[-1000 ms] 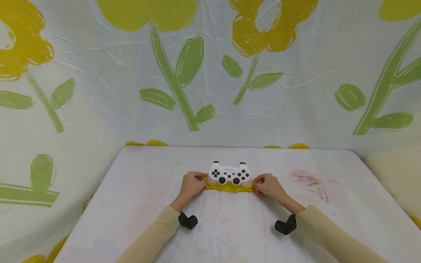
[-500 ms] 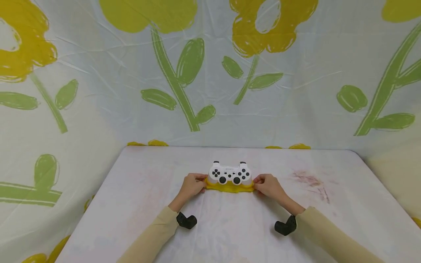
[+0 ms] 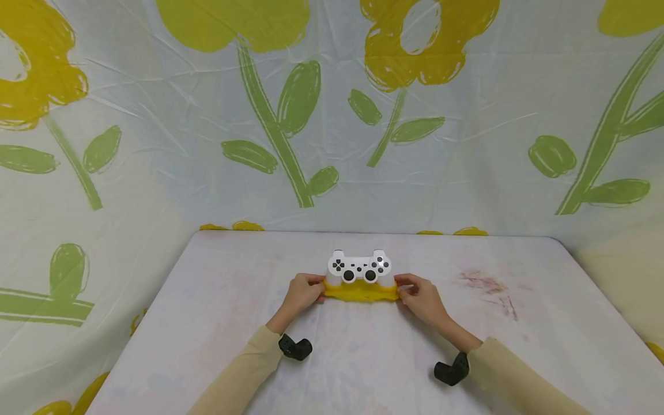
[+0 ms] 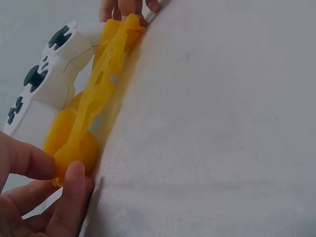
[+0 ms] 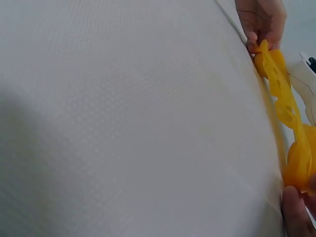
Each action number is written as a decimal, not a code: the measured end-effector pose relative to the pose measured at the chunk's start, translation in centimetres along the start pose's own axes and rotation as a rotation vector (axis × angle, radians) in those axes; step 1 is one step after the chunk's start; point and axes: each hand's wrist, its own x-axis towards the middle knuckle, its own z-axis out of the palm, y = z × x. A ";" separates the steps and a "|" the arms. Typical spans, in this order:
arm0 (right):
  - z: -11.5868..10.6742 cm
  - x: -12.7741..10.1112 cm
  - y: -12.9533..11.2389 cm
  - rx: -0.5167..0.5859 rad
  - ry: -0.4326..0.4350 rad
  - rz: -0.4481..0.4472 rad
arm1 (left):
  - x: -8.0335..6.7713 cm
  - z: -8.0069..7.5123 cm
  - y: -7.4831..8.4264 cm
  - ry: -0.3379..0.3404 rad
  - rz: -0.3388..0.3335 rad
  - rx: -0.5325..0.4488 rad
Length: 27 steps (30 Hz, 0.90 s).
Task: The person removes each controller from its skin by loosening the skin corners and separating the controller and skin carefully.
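Observation:
A white game controller with black sticks and buttons stands tilted, face up, near the middle of the table. Its two handles point toward the person and sit in a stretchy yellow controller cover. In the left wrist view this yellow cover looks thin and bunched, with holes along it, and bulges round the handle ends. My left hand pinches its left end between thumb and fingers. At the other end my right hand pinches the cover; only that hand's fingertips show in the right wrist view.
A white cloth-covered table lies under the hands, with reddish smudges to the right. Behind it hangs a flower-printed curtain. Black wrist devices sit at both sleeves.
The controller has shifted slightly away and leftward, and its handles and more of the yellow cover now show below the sticks. My right fingers have moved a little up the cover's end.

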 end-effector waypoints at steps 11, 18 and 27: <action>-0.1 -0.3 -0.8 0.066 -0.085 0.086 | 0.0 -0.4 0.0 -0.027 -0.030 0.017; 0.0 -0.9 -1.0 0.082 -0.082 0.106 | -0.2 -0.1 0.3 0.012 -0.091 -0.034; 0.0 -1.5 -1.5 0.033 -0.101 0.062 | -0.2 0.2 0.2 0.074 -0.129 -0.076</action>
